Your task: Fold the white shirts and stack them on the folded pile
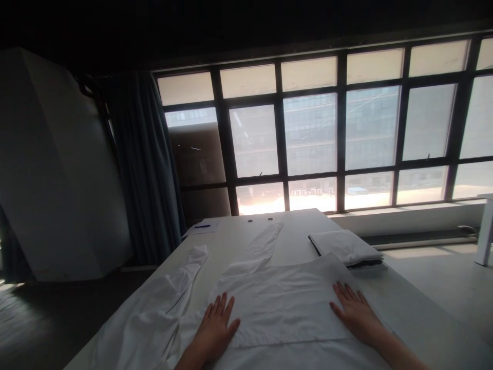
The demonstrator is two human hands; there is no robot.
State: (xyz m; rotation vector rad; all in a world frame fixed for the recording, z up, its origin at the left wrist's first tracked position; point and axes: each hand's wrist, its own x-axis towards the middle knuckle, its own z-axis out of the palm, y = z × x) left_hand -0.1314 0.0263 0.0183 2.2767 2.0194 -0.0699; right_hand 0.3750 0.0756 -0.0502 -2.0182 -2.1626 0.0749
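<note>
As my left hand (216, 327) and right hand (355, 312) rest on white cloth (285, 303), both are splayed flat, ungrasping. Folded fabric (344, 243), apparently, sits by the table's (296, 240) right edge.

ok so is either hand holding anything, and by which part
Nothing is gripped: the left hand and right hand lie spread on the white garment.

Gap along tabletop (296, 241), sleeve (257, 249) left, folded cloth (344, 245) right

Blue curtain (144, 169) beside black-framed windows (310, 134)
</note>
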